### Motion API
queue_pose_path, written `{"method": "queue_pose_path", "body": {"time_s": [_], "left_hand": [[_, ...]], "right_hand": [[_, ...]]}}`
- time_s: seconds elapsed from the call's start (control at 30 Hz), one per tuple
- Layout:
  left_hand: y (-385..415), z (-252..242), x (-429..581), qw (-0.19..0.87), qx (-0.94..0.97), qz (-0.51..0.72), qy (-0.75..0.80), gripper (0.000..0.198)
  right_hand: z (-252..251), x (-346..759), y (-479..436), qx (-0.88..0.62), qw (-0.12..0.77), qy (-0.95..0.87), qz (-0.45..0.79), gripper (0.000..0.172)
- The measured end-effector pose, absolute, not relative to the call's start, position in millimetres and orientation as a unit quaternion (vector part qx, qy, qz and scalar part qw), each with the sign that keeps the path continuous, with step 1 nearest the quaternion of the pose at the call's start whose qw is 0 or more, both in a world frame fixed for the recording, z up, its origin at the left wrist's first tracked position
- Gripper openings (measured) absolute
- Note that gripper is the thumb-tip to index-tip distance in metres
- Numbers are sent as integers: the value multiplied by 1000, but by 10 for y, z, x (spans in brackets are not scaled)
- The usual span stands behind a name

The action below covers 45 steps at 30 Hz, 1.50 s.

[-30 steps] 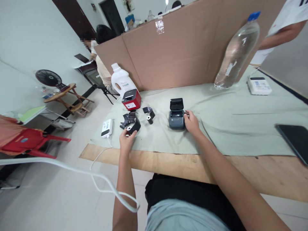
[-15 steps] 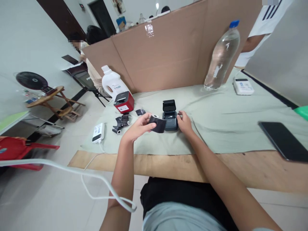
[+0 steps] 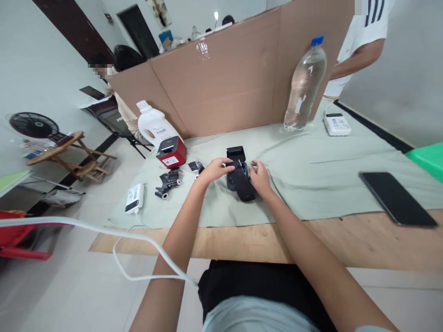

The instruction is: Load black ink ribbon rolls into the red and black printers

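Note:
My left hand pinches a roll of black paper at the mouth of a small dark label printer, whose lid is flipped up. A loose strip of the black paper hangs down over the printer's front; the roll itself is mostly hidden by my fingers. My right hand is at the printer's right side, fingers curled against its edge. More small black rolls with white cores lie to the left, and another black piece lies nearer the printer.
Behind stand a red and black box-shaped device, a white jug and a cardboard panel with a water bottle before it. White power banks lie at both sides. A phone lies right; a white cable crosses front left.
My left hand has moved right with the black roll, from beside the printer to over its opening. My right hand stays at the printer's side. The whole view has shifted slightly.

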<state>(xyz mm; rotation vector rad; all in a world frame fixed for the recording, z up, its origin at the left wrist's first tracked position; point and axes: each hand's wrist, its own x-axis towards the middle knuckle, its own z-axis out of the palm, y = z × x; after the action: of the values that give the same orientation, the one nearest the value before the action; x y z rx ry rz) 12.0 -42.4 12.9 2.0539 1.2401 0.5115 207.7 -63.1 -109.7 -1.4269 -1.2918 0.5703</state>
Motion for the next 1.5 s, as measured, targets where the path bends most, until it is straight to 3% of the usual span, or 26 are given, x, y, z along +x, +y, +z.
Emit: {"method": "queue_pose_path", "body": {"time_s": [0.2, 0.37, 0.57, 0.77, 1.0, 1.1, 1.2, 1.33, 1.5], "left_hand": [[-206, -112, 275, 160, 852, 147, 476, 30], [-209, -214, 379, 148, 830, 135, 521, 38], [-732, -242, 337, 136, 699, 248, 657, 45], [-1358, -466, 289, 267, 598, 264, 708, 72], [-1374, -739, 312, 421, 538, 415, 601, 84], [-1337, -754, 260, 511, 532, 422, 527, 88], [-1334, -715, 192, 529, 570, 401, 483, 77], [-1343, -672, 144, 485, 639, 364, 473, 32], [-1362, -644, 159, 489, 681, 289, 462, 21]], "right_hand": [[-1107, 2065, -613, -598, 546, -536, 239, 40], [-1117, 2068, -607, -596, 549, -534, 242, 39], [-1048, 2092, -628, -606, 531, -527, 270, 42], [-985, 2132, -628, -579, 549, -511, 320, 44], [-789, 2058, -157, -536, 565, -520, 351, 54], [-641, 1990, 43, -520, 559, -534, 364, 50], [-537, 2002, 60, -516, 546, -562, 346, 37], [-503, 2113, -156, -553, 465, -601, 342, 23], [-437, 2216, -389, -634, 343, -593, 359, 41]]}}
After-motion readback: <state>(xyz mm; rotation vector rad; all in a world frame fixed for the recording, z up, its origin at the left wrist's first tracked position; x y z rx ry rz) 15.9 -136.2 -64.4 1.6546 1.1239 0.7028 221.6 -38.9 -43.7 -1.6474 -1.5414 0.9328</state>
